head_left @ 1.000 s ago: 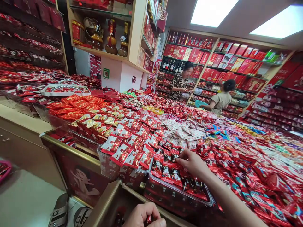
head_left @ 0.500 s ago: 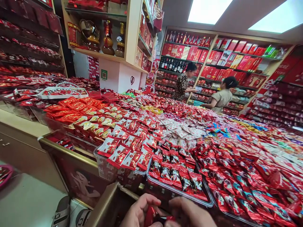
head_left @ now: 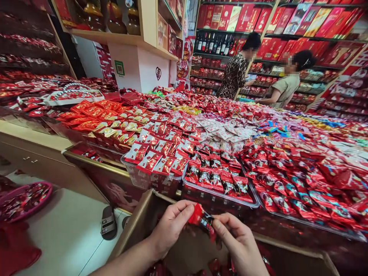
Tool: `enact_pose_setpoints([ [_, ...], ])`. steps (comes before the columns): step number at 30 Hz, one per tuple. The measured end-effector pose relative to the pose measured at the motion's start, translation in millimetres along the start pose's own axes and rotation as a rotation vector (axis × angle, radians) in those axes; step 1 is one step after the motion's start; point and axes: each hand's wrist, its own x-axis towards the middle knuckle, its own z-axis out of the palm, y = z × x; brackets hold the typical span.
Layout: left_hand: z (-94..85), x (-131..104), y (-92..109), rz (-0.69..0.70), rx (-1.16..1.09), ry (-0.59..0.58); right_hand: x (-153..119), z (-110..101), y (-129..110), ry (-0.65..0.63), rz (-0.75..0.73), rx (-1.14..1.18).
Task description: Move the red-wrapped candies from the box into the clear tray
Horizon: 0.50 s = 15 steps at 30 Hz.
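Both hands meet above an open cardboard box (head_left: 138,214). Between them hangs a red-and-black candy packet (head_left: 205,221); whether it is a single packet or a few together I cannot tell. My left hand (head_left: 172,226) pinches its red end between thumb and fingers. On the other side, my right hand (head_left: 237,237) grips the darker end with thumb and forefinger. More red-wrapped candies (head_left: 214,265) lie in the bottom of the box, partly behind my right hand. Just beyond, a clear tub (head_left: 255,203) is filled with matching red-and-black packets (head_left: 215,180).
Left of that tub stands another tub of red-and-white packets (head_left: 149,161). Red twisted candies (head_left: 290,191) are heaped to the right. A pink basket (head_left: 47,197) and a sandal (head_left: 109,222) are on the floor. Two people (head_left: 235,73) are by the far shelves.
The view has tilted down and shows more of the box. My hands have come up higher in view, and the packet between them now shows clearly.
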Motion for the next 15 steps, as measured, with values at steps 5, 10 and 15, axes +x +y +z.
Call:
enact_pose_setpoints([
  [5, 1.6, 0.9, 4.2, 0.028, 0.210, -0.005, -1.4, -4.8, 5.6, -0.046, 0.017, -0.018],
  [10, -1.2, 1.7, 4.2, 0.072, 0.256, 0.011, -5.0, -3.8, 8.8, -0.019, -0.028, -0.047],
  [15, -3.9, -1.5, 4.9, 0.093, 0.176, -0.106, -7.3, -5.6, 6.9, -0.012, -0.511, -0.333],
])
